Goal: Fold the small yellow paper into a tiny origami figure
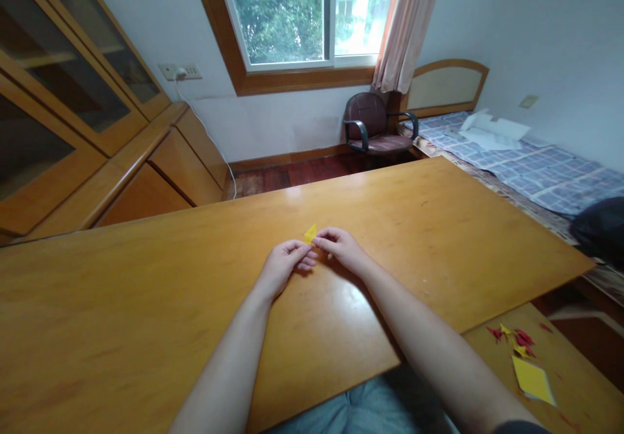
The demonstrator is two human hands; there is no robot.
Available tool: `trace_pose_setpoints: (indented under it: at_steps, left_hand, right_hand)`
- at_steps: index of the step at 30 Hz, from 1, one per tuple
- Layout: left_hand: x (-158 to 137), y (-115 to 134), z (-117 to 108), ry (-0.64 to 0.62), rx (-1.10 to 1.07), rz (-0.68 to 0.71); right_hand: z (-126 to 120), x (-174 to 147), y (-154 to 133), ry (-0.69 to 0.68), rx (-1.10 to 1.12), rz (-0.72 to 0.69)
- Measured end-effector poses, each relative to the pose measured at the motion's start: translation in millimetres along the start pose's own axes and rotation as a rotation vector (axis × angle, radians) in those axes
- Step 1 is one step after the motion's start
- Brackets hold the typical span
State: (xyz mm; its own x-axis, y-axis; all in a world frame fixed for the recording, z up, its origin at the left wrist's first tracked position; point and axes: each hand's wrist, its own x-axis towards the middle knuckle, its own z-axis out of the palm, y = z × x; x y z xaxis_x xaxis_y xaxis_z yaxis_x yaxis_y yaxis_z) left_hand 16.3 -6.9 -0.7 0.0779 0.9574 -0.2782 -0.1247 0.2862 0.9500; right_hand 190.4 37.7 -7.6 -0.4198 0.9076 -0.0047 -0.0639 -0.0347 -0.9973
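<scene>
Both hands meet near the middle of the broad wooden table (146, 304), and between them sits a small folded piece of yellow paper (311, 233). The left hand (283, 266) comes in from the lower left with its fingers (303, 250) curled inward, tips drawn together at the paper's lower left edge. The right hand (344, 247) mirrors it from the other side, thumb and forefinger pressed together on the paper's lower right edge. So the paper is pinched from both sides at its base, with its pointed end standing free above the fingertips, tilted up and away from the person.

The relation that matters: the paper lies just ahead of both sets of fingertips, on the far side of them, with its long axis running roughly from the pinch points up toward the window (312, 15). Neither hand is clearly nearer; both touch it (though whether its underside also rests on the table is hidden by the fingers).

Well apart, on a lower surface at the bottom right, lie a flat yellow sheet (533, 380) and a scatter of small red and yellow folded pieces (517, 340). Beyond the table stand a dark red armchair (371, 124), a bed (536, 167) with a patterned cover, and a glass-fronted cabinet (73, 96) on the left.
</scene>
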Motion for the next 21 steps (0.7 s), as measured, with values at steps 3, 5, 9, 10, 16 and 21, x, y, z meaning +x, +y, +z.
trace_pose_setpoints:
  at_steps: [3,5,9,10,16,21]
  left_hand:
    - [0.0,-0.1,-0.6,-0.014,0.01,-0.011]
    - [-0.1,0.0,-1.2,-0.025,0.025,-0.014]
    - [0.2,-0.5,-3.0,-0.007,-0.001,0.013]
    - [0.6,-1.0,-3.6,0.01,-0.012,0.029]
    - [4.2,-5.8,-6.4,0.046,0.074,0.153]
    - [6.2,-6.8,-4.8,0.058,0.117,0.17]
  right_hand:
    - [0.1,0.1,0.3,0.007,-0.024,0.006]
    - [0.1,0.2,0.7,0.011,-0.028,0.004]
    - [-0.5,-0.1,2.1,0.01,-0.031,-0.009]
    - [-0.6,-0.2,2.3,0.006,-0.033,-0.007]
    - [-0.4,-1.0,2.0,0.01,-0.03,0.02]
    - [0.3,0.2,3.7,0.009,-0.092,-0.032]
